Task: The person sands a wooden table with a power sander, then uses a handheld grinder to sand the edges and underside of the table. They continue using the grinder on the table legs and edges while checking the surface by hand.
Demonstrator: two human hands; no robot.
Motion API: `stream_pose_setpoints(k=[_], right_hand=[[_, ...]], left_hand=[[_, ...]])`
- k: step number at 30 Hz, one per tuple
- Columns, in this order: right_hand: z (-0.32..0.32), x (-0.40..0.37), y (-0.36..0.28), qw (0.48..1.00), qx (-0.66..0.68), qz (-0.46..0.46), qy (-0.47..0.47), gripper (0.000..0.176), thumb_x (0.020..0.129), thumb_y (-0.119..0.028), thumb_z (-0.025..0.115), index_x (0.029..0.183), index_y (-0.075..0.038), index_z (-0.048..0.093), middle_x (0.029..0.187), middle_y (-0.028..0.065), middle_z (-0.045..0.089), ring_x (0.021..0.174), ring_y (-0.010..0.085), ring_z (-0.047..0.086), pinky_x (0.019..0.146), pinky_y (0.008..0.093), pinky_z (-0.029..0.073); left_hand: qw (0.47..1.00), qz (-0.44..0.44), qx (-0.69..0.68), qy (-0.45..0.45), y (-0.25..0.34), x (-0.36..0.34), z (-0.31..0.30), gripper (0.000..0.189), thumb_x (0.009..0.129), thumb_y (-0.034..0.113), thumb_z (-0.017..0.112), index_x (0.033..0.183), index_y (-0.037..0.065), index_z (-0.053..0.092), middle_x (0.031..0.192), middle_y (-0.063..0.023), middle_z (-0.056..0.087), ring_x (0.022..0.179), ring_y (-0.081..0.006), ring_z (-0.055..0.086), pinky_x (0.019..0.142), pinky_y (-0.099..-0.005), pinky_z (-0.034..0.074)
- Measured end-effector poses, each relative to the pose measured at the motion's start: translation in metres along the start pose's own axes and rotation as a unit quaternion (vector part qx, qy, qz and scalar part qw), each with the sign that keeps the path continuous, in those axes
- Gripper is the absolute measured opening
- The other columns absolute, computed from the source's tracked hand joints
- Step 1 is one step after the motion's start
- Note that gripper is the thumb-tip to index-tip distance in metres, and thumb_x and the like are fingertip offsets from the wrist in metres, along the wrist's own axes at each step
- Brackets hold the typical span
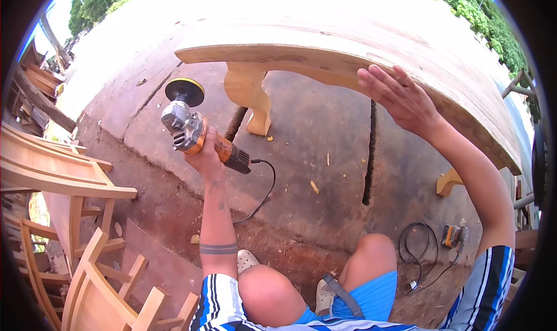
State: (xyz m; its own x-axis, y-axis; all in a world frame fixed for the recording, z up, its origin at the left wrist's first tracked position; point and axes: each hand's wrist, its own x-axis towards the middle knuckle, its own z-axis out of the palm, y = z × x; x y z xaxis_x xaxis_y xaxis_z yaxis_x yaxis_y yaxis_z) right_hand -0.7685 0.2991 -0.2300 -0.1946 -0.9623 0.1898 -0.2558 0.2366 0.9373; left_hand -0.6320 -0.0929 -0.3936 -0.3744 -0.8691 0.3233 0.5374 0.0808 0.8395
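Above the concrete floor (313,134), your left hand (206,154) was clenched around the sander (188,128), its disc below-left of the tabletop (278,55) front edge. Your right hand (397,96) rested open on that edge.

Grinder (184,128) body hidden in left hand (206,154) grip; table leg (449,182) mostly behind tabletop (325,38).

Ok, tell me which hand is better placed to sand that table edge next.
Left, probably: the left hand grips the sander, disc raised near the table edge; the right hand is empty, fingers against that edge.
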Motion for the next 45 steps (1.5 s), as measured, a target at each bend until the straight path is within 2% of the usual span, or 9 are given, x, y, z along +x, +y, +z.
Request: stream_pose_setpoints(k=[2,9,16,21,25,28,36,42,45], right_hand=[[-0.003,0.037,-0.023,0.991,-0.099,-0.046,-0.079,0.069,0.097,-0.036,0.046,0.158,-0.016,0.020,0.167,-0.0023,0.007,0.153,0.0188,0.003,0.126,0.0443,0.000],[-0.011,0.192,-0.053,0.970,-0.238,-0.054,0.011,0.073,0.099,-0.038,0.044,0.159,-0.014,0.012,0.167,0.0030,0.001,0.154,0.0220,-0.002,0.126,0.0457,-0.002],[-0.008,0.300,-0.094,0.959,-0.274,0.046,0.055,0.074,0.100,-0.045,0.043,0.159,-0.013,0.012,0.167,0.0048,0.002,0.153,0.0233,-0.002,0.124,0.0485,-0.006],[0.003,0.230,-0.059,0.952,-0.293,-0.059,0.071,0.075,0.099,-0.043,0.044,0.159,-0.015,0.010,0.167,0.0024,0.002,0.153,0.0225,-0.001,0.126,0.0446,-0.004],[-0.003,0.145,-0.037,0.951,-0.276,-0.137,-0.024,0.076,0.098,-0.040,0.044,0.160,-0.014,0.009,0.167,0.0028,0.001,0.154,0.0222,-0.001,0.126,0.0431,-0.001],[-0.017,0.135,-0.025,0.940,-0.269,-0.193,-0.076,0.075,0.098,-0.040,0.043,0.160,-0.013,0.008,0.167,0.0039,0.001,0.154,0.0230,0.001,0.126,0.0429,-0.001],[-0.021,0.273,-0.074,0.944,-0.316,-0.089,0.005,0.073,0.098,-0.036,0.041,0.159,-0.010,0.012,0.167,0.0059,0.003,0.154,0.0235,0.003,0.126,0.0425,0.000],[0.002,0.218,-0.067,0.921,-0.371,-0.117,0.005,0.072,0.097,-0.033,0.041,0.159,-0.011,0.011,0.167,0.0033,0.003,0.154,0.0201,0.003,0.127,0.0396,0.002],[-0.005,0.171,-0.045,0.949,-0.275,-0.150,-0.042,0.072,0.095,-0.027,0.045,0.159,-0.014,0.014,0.167,-0.0007,0.005,0.153,0.0183,0.004,0.127,0.0394,0.002]], left_hand=[[1.000,-0.019,0.000,0.003,0.014,-0.008,-0.018,0.034,0.079,-0.005,0.072,0.111,-0.002,0.061,0.098,-0.0088,0.068,0.084,-0.0189,0.068,0.077,-0.0337,0.057],[0.999,-0.019,0.022,0.015,0.043,-0.013,-0.070,0.035,0.082,0.000,0.070,0.115,0.000,0.059,0.094,-0.0086,0.067,0.082,-0.0207,0.068,0.076,-0.0351,0.058],[0.998,-0.007,-0.004,0.055,0.060,-0.008,-0.091,0.034,0.079,0.000,0.070,0.112,-0.002,0.060,0.096,-0.0108,0.068,0.085,-0.0214,0.068,0.081,-0.0354,0.057],[0.998,-0.003,0.003,0.056,0.067,-0.008,-0.104,0.035,0.079,0.000,0.070,0.113,-0.002,0.060,0.096,-0.0109,0.068,0.085,-0.0215,0.068,0.080,-0.0354,0.057],[0.998,-0.009,0.012,0.059,0.060,-0.002,-0.114,0.037,0.079,-0.002,0.070,0.114,-0.002,0.059,0.098,-0.0115,0.068,0.085,-0.0212,0.068,0.080,-0.0348,0.057],[0.998,-0.019,0.009,0.058,0.054,0.001,-0.116,0.038,0.079,-0.004,0.070,0.115,-0.003,0.059,0.100,-0.0121,0.068,0.086,-0.0211,0.069,0.081,-0.0349,0.058],[0.999,-0.016,0.008,0.046,0.031,0.000,-0.104,0.039,0.081,-0.002,0.071,0.117,-0.003,0.058,0.101,-0.0122,0.068,0.089,-0.0215,0.069,0.083,-0.0362,0.057],[0.998,-0.026,0.060,-0.014,0.007,0.002,-0.085,0.038,0.082,-0.001,0.070,0.118,-0.002,0.058,0.102,-0.0120,0.067,0.091,-0.0219,0.069,0.085,-0.0363,0.057],[0.997,0.023,0.060,-0.038,-0.010,0.006,-0.077,0.040,0.082,-0.002,0.070,0.119,-0.002,0.057,0.102,-0.0120,0.067,0.091,-0.0217,0.069,0.085,-0.0369,0.058]])
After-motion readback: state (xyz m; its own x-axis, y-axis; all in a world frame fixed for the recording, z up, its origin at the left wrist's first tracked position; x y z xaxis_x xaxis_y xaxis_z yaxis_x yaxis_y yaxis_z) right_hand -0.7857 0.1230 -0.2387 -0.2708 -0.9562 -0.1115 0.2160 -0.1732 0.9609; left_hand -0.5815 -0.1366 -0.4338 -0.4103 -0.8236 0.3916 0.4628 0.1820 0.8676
